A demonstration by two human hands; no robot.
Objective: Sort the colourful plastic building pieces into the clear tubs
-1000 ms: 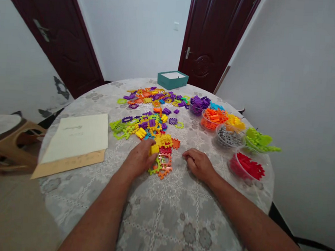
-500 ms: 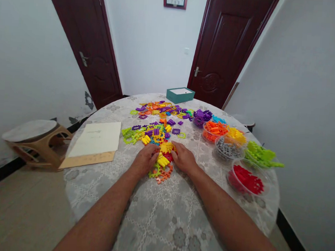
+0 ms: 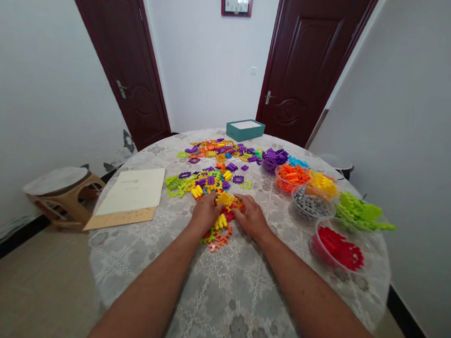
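Over the near part of a colourful heap, my left hand [image 3: 207, 211] is closed on a yellow toothed plastic building piece [image 3: 224, 199], its thumb along the piece's edge. My right hand [image 3: 251, 215] faces it from the other side, fingers curled round an orange toothed piece [image 3: 238, 206] that touches or lies close to the yellow one. Beneath and between the hands are red pieces [image 3: 229, 215], yellow ribbed pieces [image 3: 221, 221] and orange ring-like pieces [image 3: 221, 239]. My fingers partly hide what they grip.
Clear bowls of red [image 3: 338, 248], grey [image 3: 312, 201], orange [image 3: 292, 176] and purple pieces [image 3: 274, 157] stand on the right. Green pieces [image 3: 363, 210] lie beside them. Mixed pieces [image 3: 219, 150] spread behind. A teal box [image 3: 245, 133] stands at the back, paper [image 3: 135, 188] on the left.
My left hand has shifted slightly right and up over the yellow piece. An orange piece now shows at my right fingers. The whole view has tilted slightly upward.
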